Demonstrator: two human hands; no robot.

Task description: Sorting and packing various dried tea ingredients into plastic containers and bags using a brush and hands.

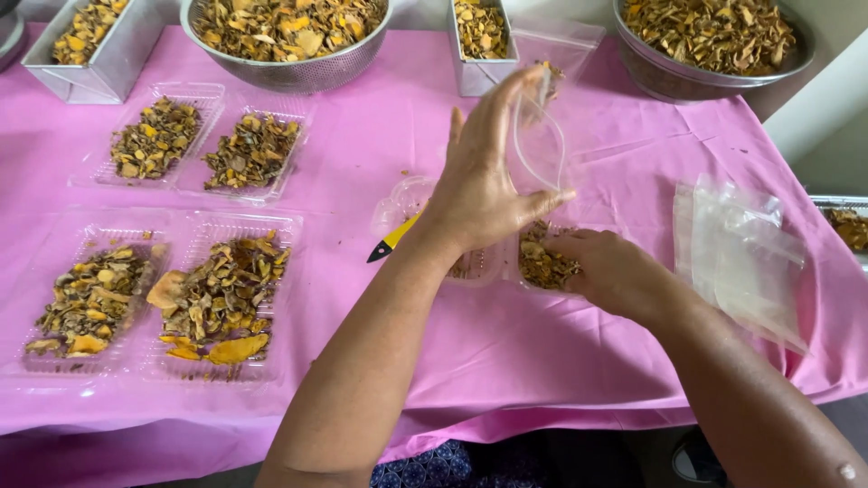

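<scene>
My left hand [484, 176] is raised over the pink tablecloth [380, 154] and holds a clear plastic bag [542, 149] by its mouth between thumb and fingers, keeping it spread wide. A few dried brown pieces show near the bag's top. My right hand [615, 271] reaches down into a clear plastic tray [533, 262] of dried yellow-brown pieces, fingers closed over some of them. A small yellow and black tool [391, 242] lies just left of that tray, partly behind my left wrist.
Several filled clear trays [158, 140] lie at the left. Two metal bowls [289, 36] and metal tins [95, 45] of dried pieces stand along the far edge. A stack of clear bags [737, 248] rests at the right. Another tray [845, 221] pokes in at the right edge.
</scene>
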